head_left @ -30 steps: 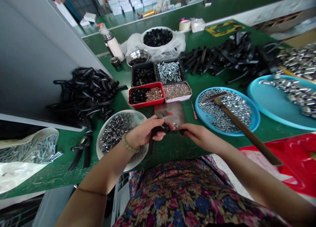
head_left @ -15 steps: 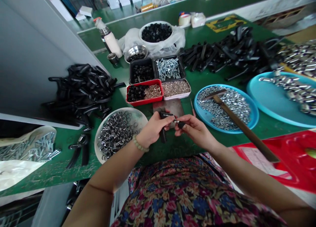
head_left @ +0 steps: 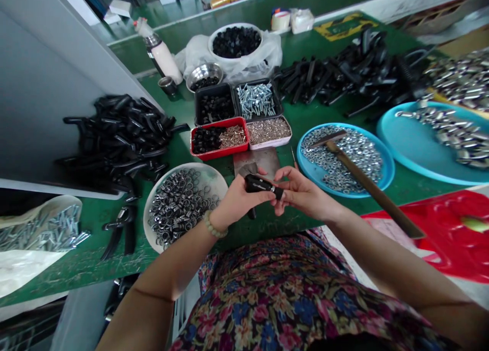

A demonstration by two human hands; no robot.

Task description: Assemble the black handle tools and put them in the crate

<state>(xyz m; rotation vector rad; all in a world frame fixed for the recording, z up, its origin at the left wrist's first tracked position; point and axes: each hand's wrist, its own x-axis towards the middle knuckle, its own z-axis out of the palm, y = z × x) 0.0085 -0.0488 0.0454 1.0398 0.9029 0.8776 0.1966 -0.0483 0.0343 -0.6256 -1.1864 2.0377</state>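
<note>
Bolts of silvery metal, slim and straight, lie tangled in a whitish, soft-sided bag. Glossy, curved black pieces heap against a smooth grey panel on the scuffed green tabletop. A round white bowl comes next, bearing shiny metal rings; farther back, a red rectangular tray holds dark lumps and coppery pins. The left hand, with a pale bead bracelet at its wrist, has its fingers curled closed around a smooth black part: a rounded barrel with a bright band near its right end. That part sits between both hands, near a flat, dull metal plate. The right hand pinches the barrel's dark tip, thumb and fingers bent in close; whether the tip is a separate cap is hard to tell. Just beyond, a wooden-handled hammer slants across a round blue tray of small glinting bits.
</note>
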